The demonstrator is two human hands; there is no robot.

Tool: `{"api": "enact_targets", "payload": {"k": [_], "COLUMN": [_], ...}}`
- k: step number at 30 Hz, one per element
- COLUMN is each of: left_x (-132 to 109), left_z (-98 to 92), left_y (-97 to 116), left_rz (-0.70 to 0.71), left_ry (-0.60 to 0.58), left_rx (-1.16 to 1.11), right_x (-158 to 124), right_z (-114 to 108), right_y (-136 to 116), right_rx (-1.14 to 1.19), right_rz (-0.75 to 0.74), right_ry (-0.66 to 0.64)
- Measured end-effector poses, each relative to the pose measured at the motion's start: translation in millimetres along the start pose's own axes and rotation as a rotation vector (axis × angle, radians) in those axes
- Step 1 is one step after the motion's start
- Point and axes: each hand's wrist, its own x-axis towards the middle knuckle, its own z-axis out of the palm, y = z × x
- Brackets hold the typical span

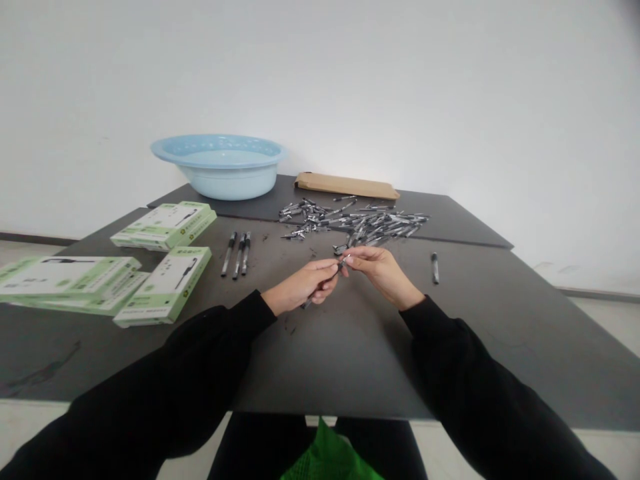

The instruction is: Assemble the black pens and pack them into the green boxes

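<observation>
My left hand (311, 283) is closed around a pen (307, 303), whose dark end sticks out below the fingers. The pen slants up and right toward my right hand (376, 267). There my right thumb and forefinger pinch a small silvery pen tip (348, 257); whether it is joined to the pen is too small to tell. Just beyond both hands lies a loose heap of pen parts (380, 225), mostly clear barrels with dark grips. Left of my left hand, three pens (240, 255) lie side by side. One short pen piece (435, 268) rests alone on the right.
Several white and green pen boxes (163, 287) sit on the left of the dark table (330, 367). A light blue basin (225, 175) stands at the back left, near the wall. Beside it, a flat brown cardboard piece (347, 185) lies behind the heap.
</observation>
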Motion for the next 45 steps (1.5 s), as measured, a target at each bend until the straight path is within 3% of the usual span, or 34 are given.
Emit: {"api": "enact_targets", "payload": {"k": [8, 14, 16, 20, 22, 28, 33, 37, 39, 42, 45], "left_x": [-1, -2, -3, -3, -3, -2, -1, 0, 1, 0, 0], "left_z": [3.8, 8.4, 9.5, 7.5, 5.6, 7.4, 8.4, 10.3, 11.6, 12.6, 11.9], "left_y": [2, 4, 6, 7, 7, 5, 5, 4, 4, 5, 5], "left_rz": [0.029, 0.045, -0.037, -0.223, -0.241, -0.006, -0.123, -0.047, -0.085, -0.184, -0.136], "left_ry": [0.033, 0.113, 0.087, -0.091, -0.129, 0.178, 0.125, 0.302, 0.350, 0.299, 0.297], "left_rx": [-0.078, -0.009, -0.059, -0.252, -0.306, -0.212, -0.272, -0.226, -0.257, -0.344, -0.311], "right_x": [-2, -3, -4, -7, -7, -4, -3, -4, -5, -4, -4], "right_z": [2, 8, 12, 18, 17, 9, 9, 10, 10, 9, 9], "right_y": [-1, 0, 1, -1, -3, -2, 2, 1, 1, 1, 1], "right_rx": [0.089, 0.059, 0.014, -0.056, -0.065, -0.049, -0.009, -0.027, -0.040, -0.043, -0.047], "right_rz": [0.131, 0.045, 0.002, -0.041, -0.063, -0.064, -0.043, -0.034, -0.031, -0.025, -0.018], "right_ry": [-0.040, 0.009, 0.063, 0.204, 0.242, 0.251, 0.249, 0.235, 0.239, 0.259, 0.254]}}
